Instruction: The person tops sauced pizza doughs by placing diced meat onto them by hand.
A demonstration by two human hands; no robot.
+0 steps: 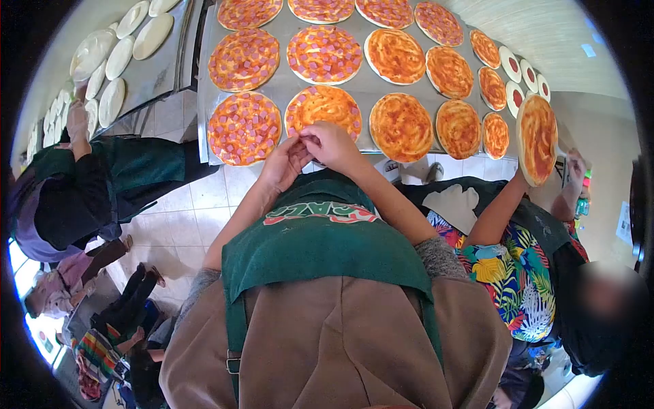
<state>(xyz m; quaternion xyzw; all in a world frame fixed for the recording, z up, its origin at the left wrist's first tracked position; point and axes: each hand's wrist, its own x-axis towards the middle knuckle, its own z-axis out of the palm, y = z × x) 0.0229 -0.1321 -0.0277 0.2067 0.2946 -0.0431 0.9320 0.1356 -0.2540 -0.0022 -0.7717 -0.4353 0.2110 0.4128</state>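
Note:
My left hand (286,163) is cupped palm-up at the table's near edge, its fingers curled in against my right hand. My right hand (332,146) is closed in a pinch, with its fingertips at the left hand's fingers; whatever lies between them is too small or hidden to make out. Both hands are over the near edge of a pizza (325,112) with sauce, some cheese and a few pink ham cubes near its rim. To its left is a pizza (244,129) scattered with ham cubes. A sauce-covered pizza (400,127) lies just to the right.
More ham-topped and sauced pizzas stand in rows on the metal table (306,65). At right, a co-worker holds up a sauced pizza (537,140) beside bases with red sauce spots (516,99). At left, another person works by a table with plain dough bases (112,102).

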